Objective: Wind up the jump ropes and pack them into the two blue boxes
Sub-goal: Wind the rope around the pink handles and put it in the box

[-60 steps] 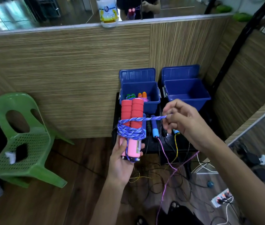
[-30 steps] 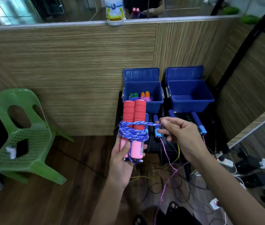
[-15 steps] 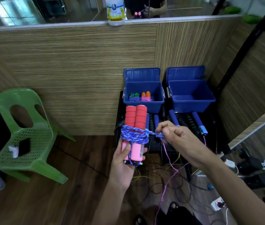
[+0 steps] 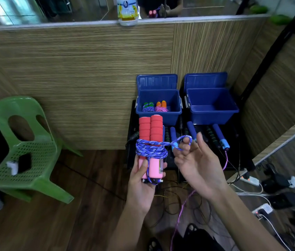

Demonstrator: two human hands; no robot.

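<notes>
My left hand (image 4: 141, 180) grips the lower ends of a jump rope's two red-and-pink handles (image 4: 150, 132), held upright side by side. Its blue rope (image 4: 151, 150) is wound around their middle. To the right, my right hand (image 4: 197, 165) is palm up, with a finger hooked through the rope's end loop (image 4: 184, 141). Behind stand two open blue boxes. The left box (image 4: 158, 119) holds a green-handled bundle (image 4: 148, 106) and an orange-handled bundle (image 4: 161, 106). Nothing shows inside the right box (image 4: 213, 118).
More ropes with blue handles (image 4: 221, 136) and black handles (image 4: 211, 135) lie on the black stand in front of the boxes. A pink rope (image 4: 183, 207) hangs to the floor among cables and a power strip (image 4: 249, 180). A green chair (image 4: 25, 151) stands at the left.
My right hand has wound the last stretch of blue rope round the handles and turned palm up, now holding only a short end loop. The left hand has kept the handles steady.
</notes>
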